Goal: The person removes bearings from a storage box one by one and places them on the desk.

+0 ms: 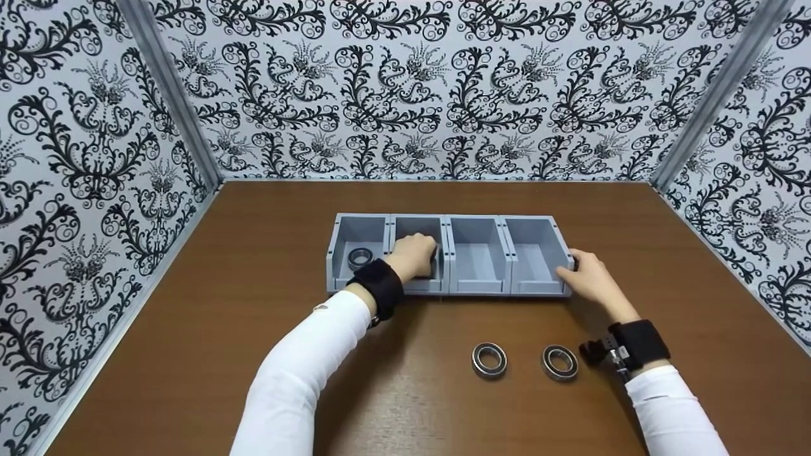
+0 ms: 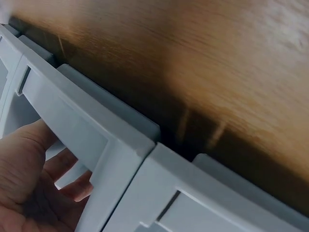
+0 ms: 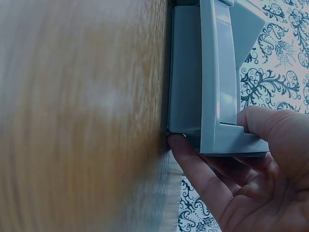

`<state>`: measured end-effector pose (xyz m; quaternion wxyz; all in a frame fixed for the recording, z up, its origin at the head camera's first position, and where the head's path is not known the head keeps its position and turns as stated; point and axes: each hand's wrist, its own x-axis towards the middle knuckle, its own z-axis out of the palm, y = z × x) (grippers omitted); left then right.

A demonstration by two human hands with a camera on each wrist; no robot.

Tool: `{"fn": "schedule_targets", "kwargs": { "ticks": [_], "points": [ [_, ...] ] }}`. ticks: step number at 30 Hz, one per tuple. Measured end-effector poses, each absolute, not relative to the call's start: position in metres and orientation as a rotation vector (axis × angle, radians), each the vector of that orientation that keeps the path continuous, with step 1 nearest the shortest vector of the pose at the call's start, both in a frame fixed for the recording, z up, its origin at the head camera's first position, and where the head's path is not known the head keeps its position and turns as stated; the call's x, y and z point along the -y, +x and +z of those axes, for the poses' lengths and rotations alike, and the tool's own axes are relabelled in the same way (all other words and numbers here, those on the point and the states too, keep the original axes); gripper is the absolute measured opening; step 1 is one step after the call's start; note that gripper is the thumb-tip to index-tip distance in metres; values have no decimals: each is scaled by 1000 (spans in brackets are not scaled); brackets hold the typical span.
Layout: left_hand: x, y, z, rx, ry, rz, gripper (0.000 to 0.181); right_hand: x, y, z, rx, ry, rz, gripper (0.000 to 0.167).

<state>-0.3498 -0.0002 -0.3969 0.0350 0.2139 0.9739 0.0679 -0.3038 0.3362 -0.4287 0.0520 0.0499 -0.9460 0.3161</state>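
A row of joined grey-blue storage bins (image 1: 478,288) stands on the table. My left hand (image 1: 415,253) reaches down into the second bin from the left, its fingers bent below the rim; in the left wrist view the hand (image 2: 38,179) is partly covered by the bin's front wall. A dark patch shows beside its fingers, but whether they hold something is hidden. At the far right end, my right hand (image 1: 589,277) grips the side wall of the last bin, thumb inside and fingers outside. One ball bearing (image 1: 360,258) lies in the leftmost bin.
Two more ball bearings, a left one (image 1: 489,360) and a right one (image 1: 560,363), lie flat on the brown table (image 1: 405,411) in front of the bins. Patterned panels (image 1: 418,95) enclose the table at the back and both sides.
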Motion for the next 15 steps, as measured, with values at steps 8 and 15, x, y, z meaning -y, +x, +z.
{"fn": "schedule_targets", "kwargs": {
  "ticks": [8,15],
  "points": [
    [-1,-358,-405,-2982,654,191,10,-336,-304,-429,2874,153,972,42],
    [0,-360,-406,-2973,666,209,11,-336,-304,-429,2879,152,977,42]
  ]
}}
